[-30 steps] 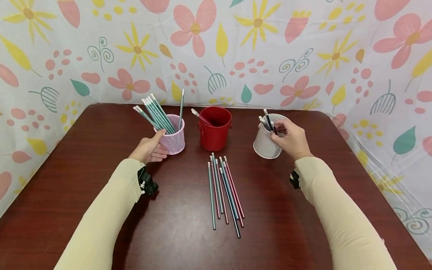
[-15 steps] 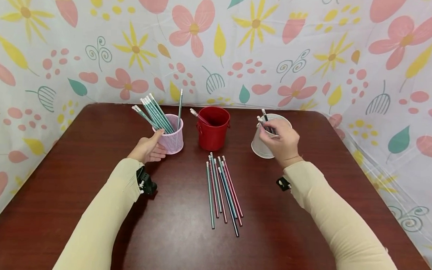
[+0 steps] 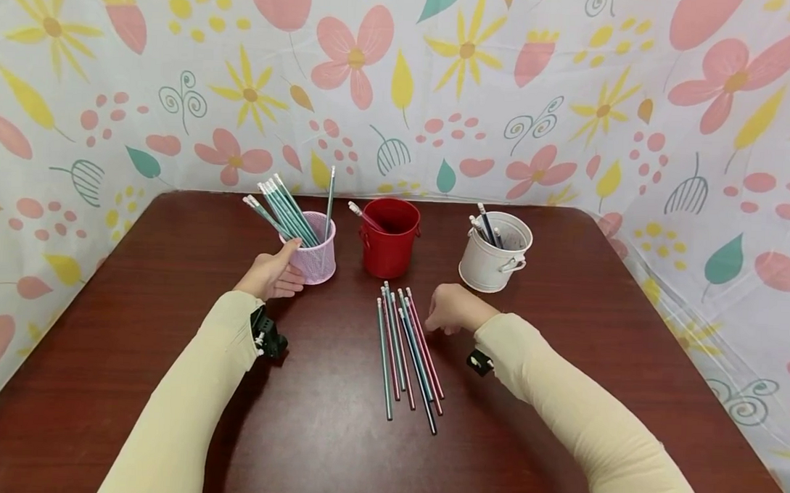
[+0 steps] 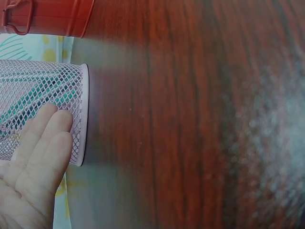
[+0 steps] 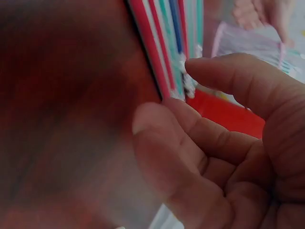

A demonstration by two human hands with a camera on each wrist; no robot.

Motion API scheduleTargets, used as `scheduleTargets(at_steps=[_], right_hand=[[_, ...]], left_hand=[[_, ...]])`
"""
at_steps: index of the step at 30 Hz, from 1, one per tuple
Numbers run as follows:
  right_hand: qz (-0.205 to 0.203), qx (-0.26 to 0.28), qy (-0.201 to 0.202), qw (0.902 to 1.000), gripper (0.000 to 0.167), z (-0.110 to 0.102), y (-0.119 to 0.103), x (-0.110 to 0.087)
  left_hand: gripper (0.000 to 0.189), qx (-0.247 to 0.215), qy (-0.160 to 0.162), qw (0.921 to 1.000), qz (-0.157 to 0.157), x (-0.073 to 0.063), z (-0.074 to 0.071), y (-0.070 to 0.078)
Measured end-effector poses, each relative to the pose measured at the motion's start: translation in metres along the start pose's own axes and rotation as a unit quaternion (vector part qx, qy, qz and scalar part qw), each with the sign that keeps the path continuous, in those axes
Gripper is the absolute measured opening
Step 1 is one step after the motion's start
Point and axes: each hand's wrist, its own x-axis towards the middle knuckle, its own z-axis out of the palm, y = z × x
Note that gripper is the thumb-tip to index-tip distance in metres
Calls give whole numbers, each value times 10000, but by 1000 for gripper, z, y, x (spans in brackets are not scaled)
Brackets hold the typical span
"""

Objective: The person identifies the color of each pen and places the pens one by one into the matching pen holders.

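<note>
In the head view my left hand (image 3: 273, 273) touches the pink mesh pencil cup (image 3: 316, 262), thumb at its rim. Its fingers lie straight along the mesh in the left wrist view. Several teal pencils (image 3: 287, 209) lean in that cup. My right hand (image 3: 457, 309) is at the eraser ends of the loose pencils (image 3: 406, 356), which are teal, red and dark blue. In the right wrist view its thumb and fingers are bent but apart, with no pencil between them. Some pencil ends (image 5: 177, 88) are partly hidden behind the fingers.
A red bucket (image 3: 390, 250) holding a red pencil (image 3: 373, 218) stands between the cup and a white bucket (image 3: 486, 264). Dark pencils (image 3: 489, 224) lean in the white bucket. Behind the brown table (image 3: 323, 447) hangs a flowered cloth (image 3: 401, 80).
My right hand has let go of a dark pencil in the white bucket and moved left and nearer to me, to the loose pencils. My left hand has stayed at the mesh cup.
</note>
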Motion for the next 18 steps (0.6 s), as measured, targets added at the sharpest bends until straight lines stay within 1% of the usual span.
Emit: scheduleTargets(at_steps=[1, 2, 3, 12, 18], right_hand=[[217, 116, -272, 9993, 9, 2, -2, 1], [320, 174, -403, 9985, 10, 3, -3, 2], [416, 244, -453, 9978, 12, 5, -4, 4], [860, 364, -659, 9934, 25, 16, -4, 13], [949, 314, -743, 9922, 23, 19, -5, 15]], left_hand=[[79, -8, 4, 10000, 0, 0, 0, 0], [79, -16, 9, 10000, 6, 0, 0, 0], [78, -22, 9, 10000, 16, 0, 0, 1], [77, -18, -2, 10000, -13, 3, 0, 0], [80, -23, -12, 10000, 37, 1, -2, -1]])
